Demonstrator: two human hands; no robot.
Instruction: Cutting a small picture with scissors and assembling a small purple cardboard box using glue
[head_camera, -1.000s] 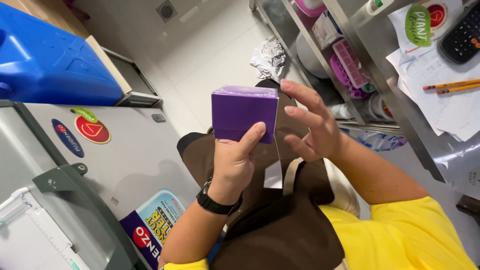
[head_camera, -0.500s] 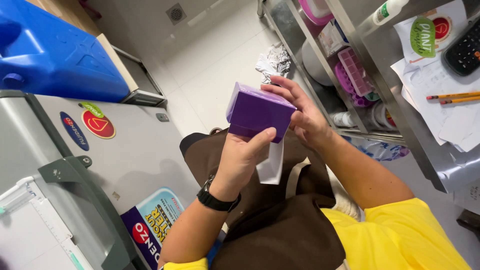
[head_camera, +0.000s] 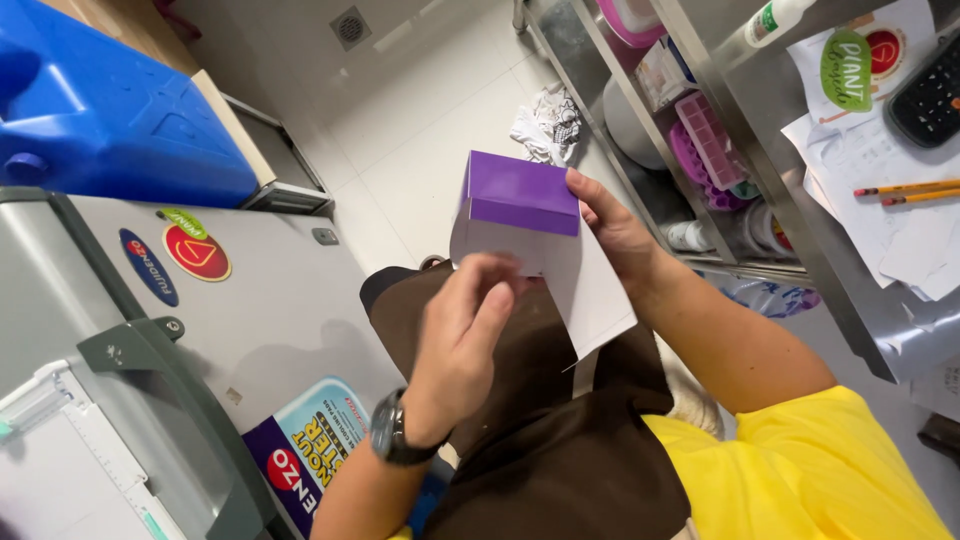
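Note:
A purple cardboard box (head_camera: 522, 190) with a white inside is held up in front of my brown apron, over the white tiled floor. Its white flap (head_camera: 590, 285) hangs open down and to the right. My right hand (head_camera: 612, 228) grips the box's right side, thumb on the purple face. My left hand (head_camera: 462, 322), with a black watch on the wrist, has its bent fingers against the white lower edge of the box.
To my left stand a grey chest freezer (head_camera: 250, 300) with stickers and a blue jerrycan (head_camera: 100, 110). At the right is a steel rack (head_camera: 800, 200) holding pink containers, papers, pencils and a calculator. A crumpled cloth (head_camera: 545, 125) lies on the floor.
The box has been turned and tilted, so its white inside and open flap now show. My left hand slid from the purple front down to the white lower edge.

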